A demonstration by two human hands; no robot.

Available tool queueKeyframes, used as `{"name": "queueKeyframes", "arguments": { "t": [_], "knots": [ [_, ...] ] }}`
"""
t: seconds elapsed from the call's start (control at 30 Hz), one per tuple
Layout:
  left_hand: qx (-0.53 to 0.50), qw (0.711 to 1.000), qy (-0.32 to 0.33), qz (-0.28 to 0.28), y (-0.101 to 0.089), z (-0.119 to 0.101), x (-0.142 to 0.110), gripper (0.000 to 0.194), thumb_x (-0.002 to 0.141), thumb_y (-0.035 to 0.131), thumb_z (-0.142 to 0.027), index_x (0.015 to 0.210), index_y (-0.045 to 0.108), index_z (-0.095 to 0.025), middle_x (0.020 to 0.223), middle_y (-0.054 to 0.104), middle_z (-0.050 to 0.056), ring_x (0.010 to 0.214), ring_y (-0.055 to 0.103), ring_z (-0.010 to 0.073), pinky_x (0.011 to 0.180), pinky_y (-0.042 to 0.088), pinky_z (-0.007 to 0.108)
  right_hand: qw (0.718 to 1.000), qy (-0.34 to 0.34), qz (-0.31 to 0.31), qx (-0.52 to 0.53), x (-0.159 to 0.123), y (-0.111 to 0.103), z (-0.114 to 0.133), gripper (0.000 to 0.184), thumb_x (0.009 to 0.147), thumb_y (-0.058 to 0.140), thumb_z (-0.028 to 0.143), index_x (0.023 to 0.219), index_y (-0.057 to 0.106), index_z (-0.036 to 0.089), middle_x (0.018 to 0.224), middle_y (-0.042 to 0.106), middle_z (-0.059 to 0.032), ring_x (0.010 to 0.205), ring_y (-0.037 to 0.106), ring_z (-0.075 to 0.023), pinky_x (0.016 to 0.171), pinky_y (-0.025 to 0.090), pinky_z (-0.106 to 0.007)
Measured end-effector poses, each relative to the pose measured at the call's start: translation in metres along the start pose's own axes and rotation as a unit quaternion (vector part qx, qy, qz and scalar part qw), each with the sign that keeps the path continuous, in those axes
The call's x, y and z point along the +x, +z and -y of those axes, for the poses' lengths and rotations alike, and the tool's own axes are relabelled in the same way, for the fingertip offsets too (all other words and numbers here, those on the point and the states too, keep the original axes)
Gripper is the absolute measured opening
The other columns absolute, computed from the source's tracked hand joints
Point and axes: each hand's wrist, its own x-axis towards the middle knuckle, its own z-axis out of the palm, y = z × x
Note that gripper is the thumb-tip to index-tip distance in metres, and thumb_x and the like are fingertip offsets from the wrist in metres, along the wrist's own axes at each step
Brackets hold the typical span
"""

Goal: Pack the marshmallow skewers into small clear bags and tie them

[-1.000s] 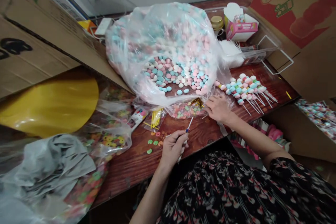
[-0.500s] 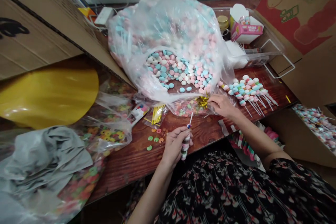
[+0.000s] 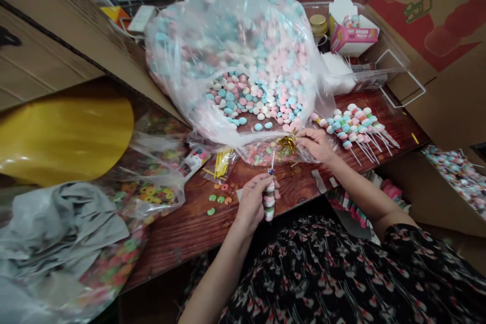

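Note:
My left hand (image 3: 256, 195) is closed around a wrapped candy skewer (image 3: 269, 201), held with its white stick pointing up and its candy end down. Clear wrapping is gathered at the base of the stick. My right hand (image 3: 314, 143) has its fingers pinched at a bunch of gold twist ties (image 3: 287, 144); whether a single tie is between the fingertips is too small to tell. The bunch lies on a clear bag of ring candies (image 3: 258, 153). Behind both hands stands a big open plastic bag of pink, blue and white candies (image 3: 243, 35).
Unwrapped candy skewers (image 3: 357, 124) lie in a pile to the right. Loose ring candies (image 3: 220, 199) and a packet of gold ties (image 3: 224, 163) are left of my hands. A clear tray (image 3: 391, 68) stands at the back right, a box of skewers (image 3: 451, 172) below the table edge.
The view has shifted slightly. My left hand still grips the wrapped skewer, now more upright. My right hand stays at the gold ties, its fingers a little more drawn together.

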Motion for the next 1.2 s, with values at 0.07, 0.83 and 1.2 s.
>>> {"name": "queueKeyframes", "arguments": {
  "t": [0.07, 0.83, 1.2],
  "knots": [
    [-0.005, 1.0, -0.001, 0.0, 0.001, -0.001, 0.001, 0.021, 0.07, 0.071, -0.031, 0.07, 0.06, -0.013, 0.058, 0.064, 0.001, 0.041, 0.054, 0.0089, 0.037, 0.033, 0.017, 0.999, 0.011, 0.01, 0.048, 0.002, 0.003, 0.002, 0.018, 0.079, 0.063, 0.033, 0.074, 0.063, 0.016, 0.057, 0.055, 0.0046, 0.051, 0.044, -0.0072, 0.053, 0.034, -0.021],
    [0.052, 0.998, 0.024, -0.007, 0.01, 0.009, -0.01, 0.021, 0.069, 0.071, -0.034, 0.077, 0.066, -0.014, 0.049, 0.06, -0.002, 0.037, 0.052, 0.0083, 0.036, 0.031, 0.016, 0.967, -0.102, 0.232, 0.02, -0.051, 0.03, 0.034, 0.015, 0.094, 0.047, 0.022, 0.084, 0.058, 0.017, 0.065, 0.057, 0.0024, 0.062, 0.055, -0.0108, 0.068, 0.044, -0.026],
    [0.074, 0.997, 0.02, -0.006, 0.009, 0.018, -0.013, 0.031, 0.069, 0.076, -0.041, 0.083, 0.068, -0.015, 0.052, 0.063, 0.0, 0.039, 0.051, 0.0076, 0.037, 0.032, 0.015, 0.939, -0.195, 0.223, -0.177, -0.055, 0.024, 0.028, 0.015, 0.089, 0.043, 0.011, 0.078, 0.05, 0.019, 0.072, 0.054, -0.0012, 0.067, 0.046, -0.0135, 0.066, 0.035, -0.026]
  ]
}}
